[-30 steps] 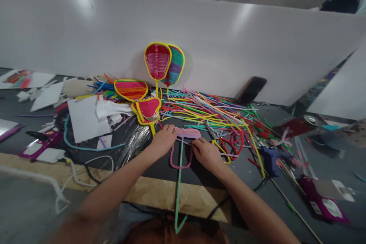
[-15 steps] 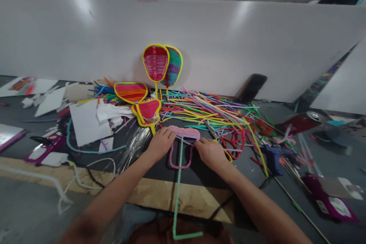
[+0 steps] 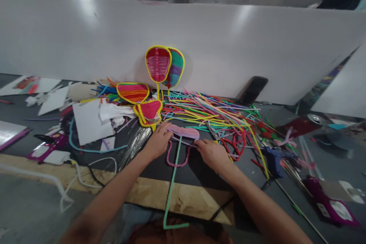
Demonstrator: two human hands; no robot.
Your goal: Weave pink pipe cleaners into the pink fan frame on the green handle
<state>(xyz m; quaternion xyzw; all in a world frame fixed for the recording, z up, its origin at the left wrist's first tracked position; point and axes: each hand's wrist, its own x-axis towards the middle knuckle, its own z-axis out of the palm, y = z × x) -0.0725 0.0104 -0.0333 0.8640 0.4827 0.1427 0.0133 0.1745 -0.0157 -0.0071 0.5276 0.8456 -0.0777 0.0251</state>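
A pink pipe-cleaner piece (image 3: 187, 132), its upper part filled with rows, lies between my hands. From it a darker pink U-shaped loop (image 3: 179, 165) hangs down, and a green twisted stem (image 3: 172, 187) runs toward me, bent at its end. My left hand (image 3: 158, 142) is closed on the left end of the pink piece. A lilac pipe cleaner (image 3: 187, 143) stretches just below the filled rows; its right end is pinched in the fingers of my right hand (image 3: 213, 153). Its left end goes under my left fingers, where I cannot see it.
Loose pipe cleaners (image 3: 206, 108) pile up behind my hands. Red-handled scissors (image 3: 233, 146) and a blue glue gun (image 3: 273, 162) lie to the right. Finished fans (image 3: 158, 65) lean on the white partition (image 3: 114, 38). White sheets (image 3: 91, 122) and silver tinsel (image 3: 135, 145) lie left.
My right hand has drawn away from the pink piece, pulling the lilac pipe cleaner out straighter. My left hand has shifted slightly left and up, and the green stem's bottom has swung left.
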